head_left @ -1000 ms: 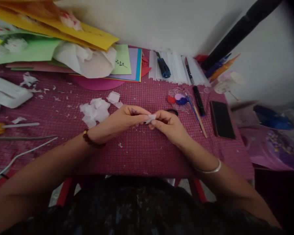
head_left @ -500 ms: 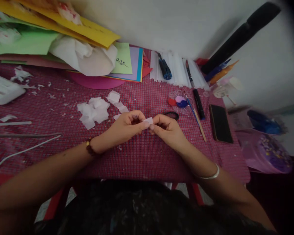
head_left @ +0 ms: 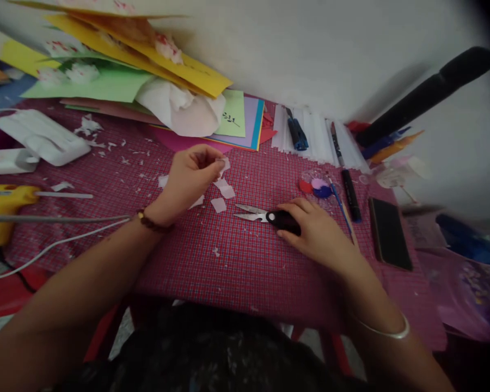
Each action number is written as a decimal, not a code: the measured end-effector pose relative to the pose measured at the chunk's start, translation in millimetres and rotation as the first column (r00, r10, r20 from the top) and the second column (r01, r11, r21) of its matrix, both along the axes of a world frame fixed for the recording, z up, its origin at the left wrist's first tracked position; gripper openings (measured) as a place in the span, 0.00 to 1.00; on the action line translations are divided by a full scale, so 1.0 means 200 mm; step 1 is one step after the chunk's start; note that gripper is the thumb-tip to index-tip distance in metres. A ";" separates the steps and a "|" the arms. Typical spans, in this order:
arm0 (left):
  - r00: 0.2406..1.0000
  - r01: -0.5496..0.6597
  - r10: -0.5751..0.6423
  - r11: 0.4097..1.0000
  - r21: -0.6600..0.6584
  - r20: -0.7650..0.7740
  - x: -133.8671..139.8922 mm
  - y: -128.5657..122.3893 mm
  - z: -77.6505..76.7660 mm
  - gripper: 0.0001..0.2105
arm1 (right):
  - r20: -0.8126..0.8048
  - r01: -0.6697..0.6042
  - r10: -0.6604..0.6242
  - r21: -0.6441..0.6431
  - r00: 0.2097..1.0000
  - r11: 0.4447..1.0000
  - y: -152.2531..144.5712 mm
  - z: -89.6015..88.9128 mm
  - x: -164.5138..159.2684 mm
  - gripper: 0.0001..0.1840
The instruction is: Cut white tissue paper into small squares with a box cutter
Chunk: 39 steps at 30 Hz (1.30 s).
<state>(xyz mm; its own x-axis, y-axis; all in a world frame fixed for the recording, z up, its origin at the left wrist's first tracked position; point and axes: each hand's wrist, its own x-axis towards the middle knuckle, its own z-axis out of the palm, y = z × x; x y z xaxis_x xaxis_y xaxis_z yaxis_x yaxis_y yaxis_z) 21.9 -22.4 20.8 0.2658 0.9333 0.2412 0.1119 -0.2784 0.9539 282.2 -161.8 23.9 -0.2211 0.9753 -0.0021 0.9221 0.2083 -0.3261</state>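
My left hand [head_left: 190, 177] is above the left middle of the cloth, thumb and forefinger pinched on a small white paper piece [head_left: 225, 164]. Beneath and beside it, several cut paper squares [head_left: 218, 205] lie on the cloth; the hand covers part of the pile. My right hand [head_left: 316, 228] grips the black handles of a pair of scissors [head_left: 251, 213]. Their blades are apart, point left, and lie low over the cloth.
Coloured paper sheets [head_left: 179, 73] are stacked at the back left. A white power adapter [head_left: 44, 136] and a yellow glue gun [head_left: 8, 204] lie at the left. Paint blobs [head_left: 322, 191], a black marker [head_left: 351, 196] and a phone [head_left: 390, 234] are on the right.
My hands have come apart from the small paper they held together. The left moved back and left with a paper piece; the right took hold of the scissors. The view shifted.
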 end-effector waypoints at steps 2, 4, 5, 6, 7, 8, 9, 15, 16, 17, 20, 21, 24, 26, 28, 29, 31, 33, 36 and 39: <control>0.996 -0.078 0.078 0.997 -0.007 0.044 -0.02 0.05 -0.02 0.06 | 0.035 0.002 -0.002 -0.005 0.999 1.000 0.00 -0.01 -0.01 0.24; 0.988 -0.122 0.124 0.992 -0.032 0.087 -0.02 0.08 -0.05 0.05 | 0.029 -0.013 0.014 -0.020 0.999 1.000 -0.01 0.00 -0.01 0.24; 0.985 -0.132 0.136 0.990 -0.044 0.104 -0.02 0.09 -0.06 0.05 | 0.018 -0.021 0.022 -0.029 1.000 0.999 -0.01 0.01 0.01 0.24; 0.983 -0.136 0.141 0.989 -0.052 0.118 -0.02 0.09 -0.06 0.04 | 0.010 -0.025 0.025 -0.034 1.000 0.999 -0.01 0.02 0.02 0.23; 0.981 -0.140 0.146 0.989 -0.055 0.130 -0.02 0.09 -0.07 0.03 | 0.013 -0.022 0.022 -0.040 1.000 0.999 -0.01 0.04 0.05 0.23; 0.980 -0.140 0.146 0.989 -0.057 0.137 -0.02 0.09 -0.07 0.02 | 0.027 -0.015 0.016 -0.045 0.999 0.999 -0.02 0.05 0.07 0.23; 0.978 -0.143 0.149 0.988 -0.055 0.142 -0.02 0.09 -0.06 0.02 | 0.052 -0.005 0.008 -0.051 0.999 0.999 -0.02 0.06 0.09 0.24; 0.976 -0.182 0.190 0.981 -0.073 0.109 -0.02 0.05 -0.04 0.03 | 0.165 0.023 -0.007 -0.097 0.986 0.995 -0.06 0.05 0.13 0.30; 0.976 -0.185 0.193 0.979 -0.081 0.102 -0.02 0.05 -0.03 0.04 | 0.167 0.019 -0.004 -0.086 0.986 0.996 -0.06 0.04 0.12 0.30; 0.975 -0.186 0.194 0.979 -0.087 0.106 -0.01 0.05 -0.03 0.05 | 0.167 0.013 -0.001 -0.070 0.986 0.997 -0.06 0.03 0.11 0.30; 0.974 -0.166 0.181 0.979 -0.118 0.133 0.00 0.05 -0.04 0.07 | 0.153 -0.006 0.012 -0.039 0.988 0.999 -0.05 0.02 0.06 0.29; 0.973 -0.162 0.180 0.978 -0.130 0.143 0.01 0.05 -0.04 0.06 | 0.142 -0.007 0.013 -0.040 0.990 0.999 -0.05 0.02 0.05 0.29; 0.968 -0.170 0.196 0.972 -0.162 0.160 0.02 0.05 -0.04 0.04 | 0.087 -0.007 0.012 -0.061 0.996 0.998 -0.05 0.04 0.04 0.28; 0.963 -0.176 0.207 0.968 -0.178 0.173 0.01 0.05 -0.04 0.04 | 0.005 -0.017 0.017 -0.081 1.000 0.997 -0.05 0.05 0.08 0.28; 0.960 -0.169 0.206 0.966 -0.196 0.189 0.01 0.05 -0.04 0.04 | -0.130 -0.031 0.015 -0.118 0.991 0.993 -0.06 0.05 0.14 0.29; 0.960 -0.156 0.197 0.966 -0.205 0.200 0.01 0.06 -0.04 0.03 | -0.206 -0.021 -0.008 -0.137 0.978 0.990 -0.07 0.05 0.17 0.29; 0.960 -0.118 0.167 0.969 -0.217 0.225 0.01 0.06 -0.04 0.04 | -0.348 0.020 -0.076 -0.163 0.934 0.986 -0.08 0.05 0.24 0.29; 0.963 -0.073 0.126 0.973 -0.219 0.240 0.01 0.06 -0.05 0.06 | -0.467 0.083 -0.154 -0.170 0.871 0.982 -0.07 0.06 0.27 0.28; 0.972 -0.042 0.090 0.975 -0.216 0.216 0.03 0.06 -0.08 0.07 | -0.644 0.189 -0.260 -0.178 0.720 0.966 -0.02 0.08 0.25 0.28; 0.986 -0.021 0.055 0.977 -0.211 0.158 0.04 0.04 -0.09 0.06 | -0.709 0.298 -0.328 -0.171 0.624 0.939 0.16 0.10 0.17 0.26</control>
